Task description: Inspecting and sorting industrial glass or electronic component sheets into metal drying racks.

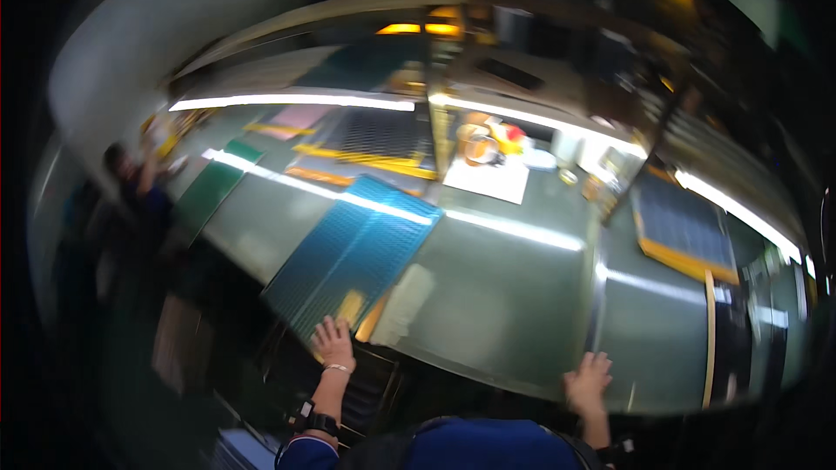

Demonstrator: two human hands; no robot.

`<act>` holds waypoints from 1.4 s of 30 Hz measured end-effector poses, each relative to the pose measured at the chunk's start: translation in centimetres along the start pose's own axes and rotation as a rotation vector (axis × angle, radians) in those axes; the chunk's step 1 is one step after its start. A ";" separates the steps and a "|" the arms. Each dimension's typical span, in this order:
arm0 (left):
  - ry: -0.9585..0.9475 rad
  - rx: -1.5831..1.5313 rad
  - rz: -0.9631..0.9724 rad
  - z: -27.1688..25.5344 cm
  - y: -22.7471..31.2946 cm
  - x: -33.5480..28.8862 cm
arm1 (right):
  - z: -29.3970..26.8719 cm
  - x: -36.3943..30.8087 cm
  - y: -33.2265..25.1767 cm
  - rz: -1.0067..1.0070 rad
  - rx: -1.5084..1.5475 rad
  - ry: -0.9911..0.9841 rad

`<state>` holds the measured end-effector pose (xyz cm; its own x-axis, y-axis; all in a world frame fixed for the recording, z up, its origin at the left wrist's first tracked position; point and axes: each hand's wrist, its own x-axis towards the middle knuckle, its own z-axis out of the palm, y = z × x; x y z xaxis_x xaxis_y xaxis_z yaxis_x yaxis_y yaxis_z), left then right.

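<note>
At the near edge of the green worktable (505,322), my left hand (333,345) is open, fingers apart, at the near corner of a ridged blue panel (353,244). Whether it presses on the panel or just meets its edge, I cannot tell. By its fingertips is a small yellowish piece (350,306), blurred. A pale folded cloth-like piece (407,303) lies right of the panel. My right hand (589,381) is also open and holds nothing, its fingers spread by the table's front edge near a metal seam (594,296).
A white sheet (488,181) bears a round container and small items. Dark panels with yellow edges lie behind (374,135) and at the right (684,218). Another person (144,183) works at the far left beside a green board (218,187). Posts rise from the table.
</note>
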<state>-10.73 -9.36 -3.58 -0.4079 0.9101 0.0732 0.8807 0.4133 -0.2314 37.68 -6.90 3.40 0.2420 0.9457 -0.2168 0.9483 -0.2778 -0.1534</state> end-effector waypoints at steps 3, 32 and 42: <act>0.079 -0.125 0.256 -0.4 1.7 2.4 | 6.6 -6.7 0.3 -0.248 0.167 0.153; -0.530 -0.890 1.057 -9.3 24.3 -14.4 | 17.1 -21.5 34.9 1.248 1.085 0.768; -0.997 -0.562 1.006 -8.7 28.2 -14.2 | 22.1 -28.2 39.4 1.683 0.743 0.912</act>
<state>22.02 -10.33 -2.72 0.6095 0.5162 -0.6017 0.7638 -0.1791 0.6201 63.70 -48.23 -17.89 0.8376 -0.5312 -0.1278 -0.4600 -0.5595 -0.6894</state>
